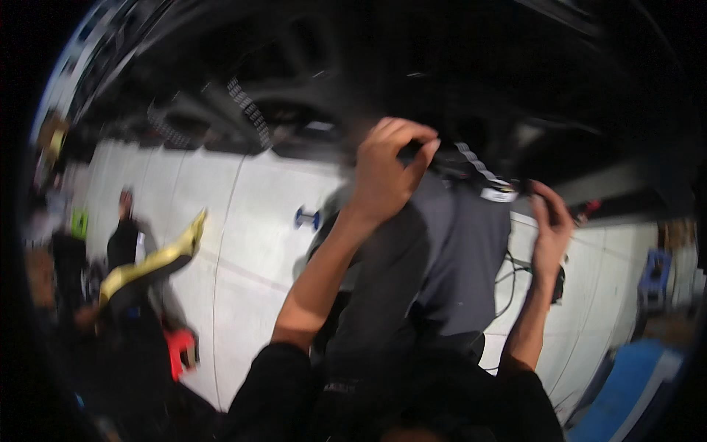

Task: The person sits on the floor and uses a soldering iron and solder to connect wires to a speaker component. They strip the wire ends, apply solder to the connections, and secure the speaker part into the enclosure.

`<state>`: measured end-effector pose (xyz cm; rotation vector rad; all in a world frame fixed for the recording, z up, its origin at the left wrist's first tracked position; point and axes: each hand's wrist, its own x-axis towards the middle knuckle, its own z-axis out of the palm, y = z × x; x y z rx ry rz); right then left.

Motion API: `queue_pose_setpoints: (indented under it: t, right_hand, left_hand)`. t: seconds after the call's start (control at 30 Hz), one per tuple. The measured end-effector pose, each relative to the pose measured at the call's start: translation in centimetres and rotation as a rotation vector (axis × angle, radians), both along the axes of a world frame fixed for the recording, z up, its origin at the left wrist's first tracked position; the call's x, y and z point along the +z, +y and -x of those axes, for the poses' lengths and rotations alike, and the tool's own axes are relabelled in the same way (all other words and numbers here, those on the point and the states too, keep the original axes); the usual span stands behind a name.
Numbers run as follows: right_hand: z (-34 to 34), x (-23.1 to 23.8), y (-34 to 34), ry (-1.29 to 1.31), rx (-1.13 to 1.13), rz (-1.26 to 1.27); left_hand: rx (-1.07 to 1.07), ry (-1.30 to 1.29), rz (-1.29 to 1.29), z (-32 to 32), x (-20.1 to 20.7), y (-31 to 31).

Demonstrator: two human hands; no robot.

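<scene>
My left hand [387, 169] is raised at the middle of the head view, its thumb and fingertips closed in a pinch at the edge of a large dark structure [309, 66]. What they pinch is too dark to make out. Further right, the fingers of my right hand [552, 225] are closed at the end of a thin dark strip, perhaps a cable. A white label [498, 194] hangs on this strip between the two hands. Blur hides the fine detail around both sets of fingertips.
The dark structure spans the whole top. On the pale floor [250, 280] lie a blue spool-shaped thing [307, 219] and a thin dark cord [509, 283]. At left another person in dark clothes has a yellow sleeve [158, 258], near a red stool [181, 352]. Blue material [626, 387] lies lower right.
</scene>
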<state>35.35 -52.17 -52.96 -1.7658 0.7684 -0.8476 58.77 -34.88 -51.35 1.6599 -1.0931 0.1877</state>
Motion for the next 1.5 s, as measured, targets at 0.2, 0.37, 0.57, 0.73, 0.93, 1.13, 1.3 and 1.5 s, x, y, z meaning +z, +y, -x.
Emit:
queue_pose_setpoints:
  t: [0.2, 0.37, 0.57, 0.73, 0.93, 1.13, 1.3, 1.5]
  right_hand:
    - [5.0, -6.0, -1.8, 0.037, -0.142, -0.070]
    - [5.7, -6.6, -1.2, 0.075, -0.177, -0.136]
    - [3.7, -5.7, -0.1, 0.078, -0.131, -0.109]
    - [4.3, -5.2, 0.0, 0.087, -0.162, -0.076]
    - [2.6, -4.3, 1.2, 0.127, -0.160, -0.137]
    - [3.4, -3.9, 1.5, 0.072, -0.160, -0.179]
    - [3.3, -4.8, 1.5, 0.075, -0.164, -0.194]
    - [7.1, -5.6, 0.2, 0.165, -0.241, -0.185]
  left_hand:
    - [0.491, 0.479, -0.148, -7.0, -10.9, 10.4]
    - [0.653, 0.721, -0.426, -7.5, -21.0, 19.4]
    - [0.805, 0.679, -0.812, -6.3, -28.3, 22.7]
    - [1.121, 1.008, -0.711, -6.7, -34.5, 22.0]
    - [1.032, 1.518, -0.062, -5.4, -37.0, 23.7]
    - [1.071, 1.604, 0.070, -6.5, -37.2, 22.9]
    - [0.918, 1.733, 0.349, -8.0, -40.1, 24.1]
    - [0.871, 1.591, 0.232, -7.2, -26.9, 19.8]
